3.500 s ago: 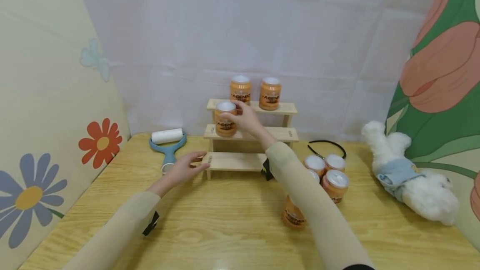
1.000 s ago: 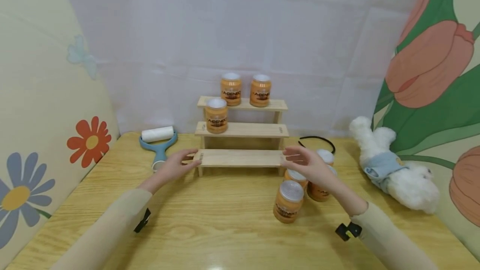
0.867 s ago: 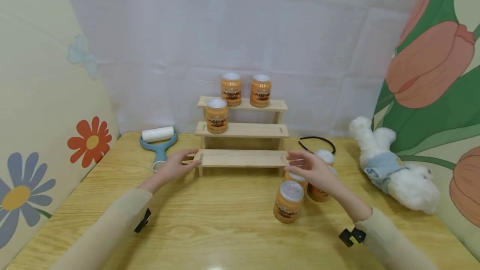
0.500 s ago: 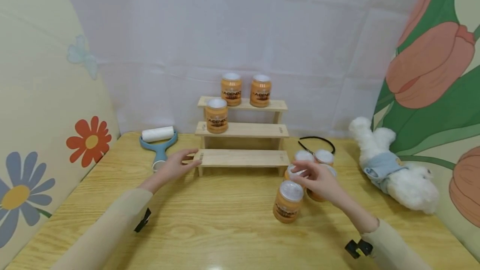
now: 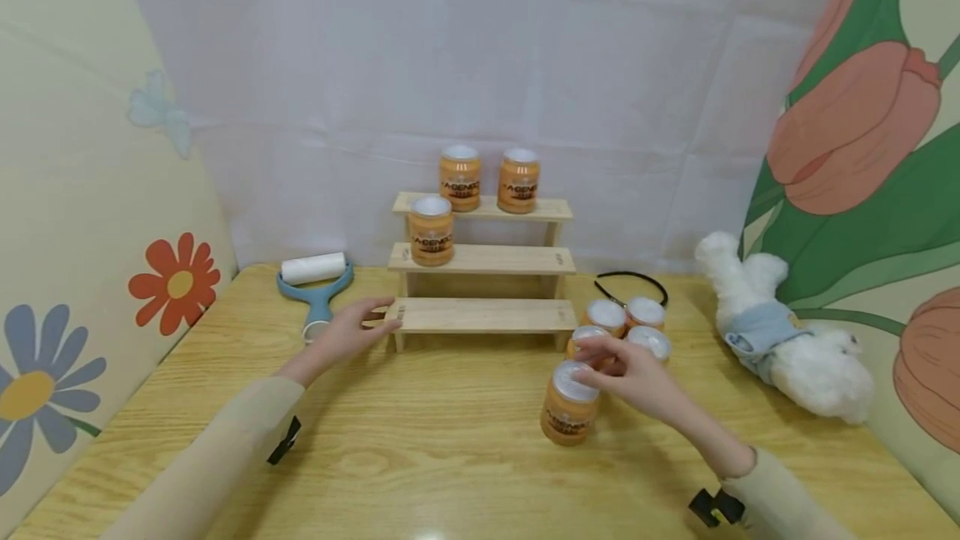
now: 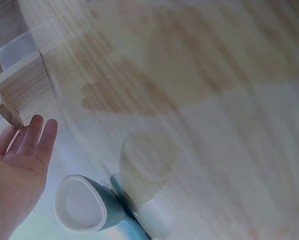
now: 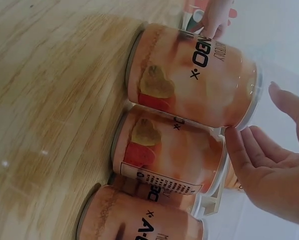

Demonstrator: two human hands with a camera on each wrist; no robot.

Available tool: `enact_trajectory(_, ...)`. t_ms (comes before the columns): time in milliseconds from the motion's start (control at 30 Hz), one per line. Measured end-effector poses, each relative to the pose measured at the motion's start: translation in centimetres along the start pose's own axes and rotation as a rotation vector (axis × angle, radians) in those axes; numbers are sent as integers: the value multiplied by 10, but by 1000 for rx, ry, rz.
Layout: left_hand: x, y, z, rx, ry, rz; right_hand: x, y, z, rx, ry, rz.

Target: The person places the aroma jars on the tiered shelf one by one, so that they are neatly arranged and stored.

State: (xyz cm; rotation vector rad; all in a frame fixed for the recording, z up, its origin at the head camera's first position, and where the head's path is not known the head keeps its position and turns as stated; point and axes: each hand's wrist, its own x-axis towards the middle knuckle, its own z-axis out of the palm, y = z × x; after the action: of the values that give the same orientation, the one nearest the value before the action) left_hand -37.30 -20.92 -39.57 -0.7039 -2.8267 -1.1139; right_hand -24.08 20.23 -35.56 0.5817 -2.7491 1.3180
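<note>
We judge the work part-way along, with three orange jars on the wooden rack [image 5: 483, 315] and five on the table [image 5: 375, 457]. On the rack's highest step we see the left top jar [image 5: 459, 182] and the right top jar [image 5: 519, 183], well apart; the middle-step jar [image 5: 432, 233] is at the left end of the step below.

The nearest jar [image 5: 568, 419] stands upright on the table, with four other jars [image 5: 647, 312] clustered just behind it. Our right hand [image 5: 632, 375] is at its rim, thumb and fingers apart, not gripping. Our left hand [image 5: 347, 335] has its fingers loosely extended at the lowest step's left end; whether they press or merely touch, we cannot quite tell.

Every jar has a pale top covering it, so its contents are hidden from us.
</note>
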Motion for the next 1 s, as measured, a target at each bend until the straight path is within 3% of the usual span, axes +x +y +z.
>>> enact_trajectory(300,1,0,0,-10,-13,-6,-1,0,9,-64,-34,-119)
enact_trajectory(567,1,1,-1,-5,-13,-13,-8,-4,14,-147,-82,-46)
enact_trajectory(1000,0,0,-1,-10,-6,-4,-8,-1,23,-64,-107,28)
